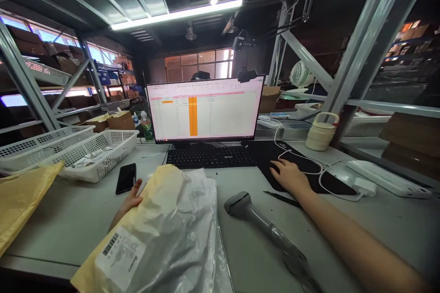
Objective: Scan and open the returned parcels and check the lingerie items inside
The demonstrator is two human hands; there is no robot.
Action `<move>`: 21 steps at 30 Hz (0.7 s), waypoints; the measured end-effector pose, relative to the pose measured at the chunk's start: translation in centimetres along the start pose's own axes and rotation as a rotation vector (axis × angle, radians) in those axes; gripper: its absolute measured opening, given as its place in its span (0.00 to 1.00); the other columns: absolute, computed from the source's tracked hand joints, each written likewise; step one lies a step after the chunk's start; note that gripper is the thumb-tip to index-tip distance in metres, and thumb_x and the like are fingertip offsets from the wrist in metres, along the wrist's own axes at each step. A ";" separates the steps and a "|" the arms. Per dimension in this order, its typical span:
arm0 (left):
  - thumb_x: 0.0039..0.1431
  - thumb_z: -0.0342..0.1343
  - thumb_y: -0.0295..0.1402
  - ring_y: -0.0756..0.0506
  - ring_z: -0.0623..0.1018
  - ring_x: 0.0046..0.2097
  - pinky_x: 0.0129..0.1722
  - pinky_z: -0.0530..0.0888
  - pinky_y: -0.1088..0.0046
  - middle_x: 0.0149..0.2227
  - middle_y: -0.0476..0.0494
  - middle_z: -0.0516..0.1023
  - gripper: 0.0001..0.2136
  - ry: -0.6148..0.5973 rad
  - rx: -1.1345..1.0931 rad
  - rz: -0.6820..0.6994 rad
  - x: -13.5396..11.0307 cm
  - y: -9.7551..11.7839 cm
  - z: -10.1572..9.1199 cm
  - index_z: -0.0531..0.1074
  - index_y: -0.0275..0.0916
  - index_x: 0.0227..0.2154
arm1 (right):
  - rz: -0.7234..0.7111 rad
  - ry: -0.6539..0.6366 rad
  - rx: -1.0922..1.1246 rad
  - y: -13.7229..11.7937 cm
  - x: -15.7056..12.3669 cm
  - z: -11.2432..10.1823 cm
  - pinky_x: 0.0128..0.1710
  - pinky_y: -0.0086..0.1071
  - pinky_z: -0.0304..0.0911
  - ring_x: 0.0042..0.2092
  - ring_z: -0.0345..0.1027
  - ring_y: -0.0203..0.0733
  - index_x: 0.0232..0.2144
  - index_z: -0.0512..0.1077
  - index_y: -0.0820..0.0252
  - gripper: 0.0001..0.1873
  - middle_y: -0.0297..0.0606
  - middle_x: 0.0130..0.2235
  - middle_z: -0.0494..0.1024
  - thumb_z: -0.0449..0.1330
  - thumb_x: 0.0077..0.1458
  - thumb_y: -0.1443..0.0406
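Note:
A yellow padded envelope (165,178), overlapped by crinkled clear and white plastic, fills the lower middle and carries a white barcode label (120,256). My left hand (129,201) grips its left edge; most of the fingers are hidden behind it. On the black mouse pad (257,153) rests my right hand (290,176), fingers bent and palm down. Whatever lies beneath that palm is hidden. Between the envelope and my right forearm lies a grey handheld barcode scanner (261,222). A black pointed tool (283,198) sits partly under the forearm.
A monitor (223,116) showing a spreadsheet stands behind a black keyboard (211,157). To the left are a phone (126,178), white baskets (103,165) and another yellow envelope (24,197). A power strip (385,178), white cables and a cream lidded container (321,135) stand right.

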State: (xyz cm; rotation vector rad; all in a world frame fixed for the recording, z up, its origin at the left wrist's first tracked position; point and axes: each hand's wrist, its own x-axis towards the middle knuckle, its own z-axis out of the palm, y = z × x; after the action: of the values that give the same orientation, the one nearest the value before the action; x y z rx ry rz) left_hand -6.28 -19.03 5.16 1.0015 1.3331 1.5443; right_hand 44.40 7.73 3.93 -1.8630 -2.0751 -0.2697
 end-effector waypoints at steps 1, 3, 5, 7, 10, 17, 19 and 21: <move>0.43 0.63 0.42 0.35 0.82 0.51 0.47 0.80 0.53 0.50 0.53 0.81 0.29 -0.025 -0.115 -0.042 -0.4 -0.1 0.5 0.70 0.62 0.53 | 0.018 0.010 -0.008 0.1 -0.1 0.1 0.56 0.49 0.63 0.60 0.62 0.61 0.61 0.71 0.62 0.28 0.54 0.64 0.67 0.48 0.66 0.57; 0.39 0.65 0.30 0.36 0.78 0.57 0.51 0.79 0.58 0.58 0.52 0.77 0.36 -0.075 -0.288 -0.129 -1.4 -0.1 1.4 0.68 0.59 0.56 | 0.052 0.020 -0.025 0.1 -0.1 0.2 0.54 0.49 0.65 0.59 0.64 0.61 0.61 0.71 0.62 0.28 0.53 0.64 0.67 0.48 0.65 0.58; 0.38 0.64 0.25 0.36 0.75 0.60 0.52 0.79 0.62 0.62 0.49 0.73 0.36 -0.098 -0.330 -0.181 -2.1 -0.1 1.9 0.70 0.53 0.55 | 0.070 0.023 -0.039 0.1 -0.1 0.3 0.53 0.49 0.65 0.57 0.65 0.61 0.61 0.70 0.63 0.28 0.53 0.63 0.68 0.48 0.65 0.58; 0.43 0.64 0.28 0.37 0.74 0.62 0.52 0.78 0.65 0.63 0.48 0.72 0.30 -0.081 -0.344 -0.200 -2.4 0.0 2.2 0.72 0.51 0.53 | 0.086 0.032 -0.044 0.1 0.0 0.3 0.53 0.49 0.64 0.57 0.65 0.62 0.62 0.69 0.64 0.29 0.54 0.62 0.68 0.48 0.65 0.59; 0.50 0.65 0.38 0.36 0.73 0.63 0.52 0.78 0.64 0.63 0.45 0.71 0.23 -0.011 -0.291 -0.158 -2.1 0.1 2.1 0.74 0.48 0.52 | 0.106 0.043 -0.028 0.0 0.0 0.3 0.53 0.48 0.64 0.56 0.65 0.61 0.63 0.68 0.65 0.29 0.54 0.62 0.69 0.48 0.65 0.59; 0.52 0.66 0.45 0.32 0.63 0.69 0.65 0.65 0.56 0.66 0.41 0.67 0.24 0.190 0.322 0.054 -2.0 -0.4 1.8 0.75 0.47 0.52 | 0.139 0.040 -0.001 -0.2 -0.4 -0.1 0.51 0.47 0.63 0.56 0.64 0.61 0.63 0.68 0.63 0.28 0.54 0.61 0.69 0.50 0.64 0.59; 0.53 0.66 0.46 0.32 0.65 0.68 0.63 0.68 0.56 0.64 0.40 0.70 0.26 0.129 0.329 0.031 -2.1 -0.6 1.9 0.74 0.47 0.54 | 0.142 0.039 0.002 -0.2 -0.5 -0.2 0.50 0.46 0.63 0.55 0.64 0.62 0.63 0.68 0.63 0.28 0.55 0.61 0.70 0.50 0.64 0.59; 0.53 0.66 0.47 0.32 0.67 0.67 0.62 0.69 0.56 0.64 0.39 0.70 0.28 0.088 0.326 -0.016 -2.1 -0.8 2.0 0.71 0.47 0.57 | 0.137 0.027 0.007 -0.2 -0.6 -0.2 0.50 0.46 0.63 0.55 0.64 0.62 0.63 0.68 0.63 0.28 0.55 0.61 0.69 0.49 0.65 0.58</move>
State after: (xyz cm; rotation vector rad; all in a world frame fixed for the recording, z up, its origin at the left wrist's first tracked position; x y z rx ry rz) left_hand -3.61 -20.33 4.51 1.1266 1.6888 1.3996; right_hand 44.29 7.09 3.91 -1.9749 -1.9180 -0.2517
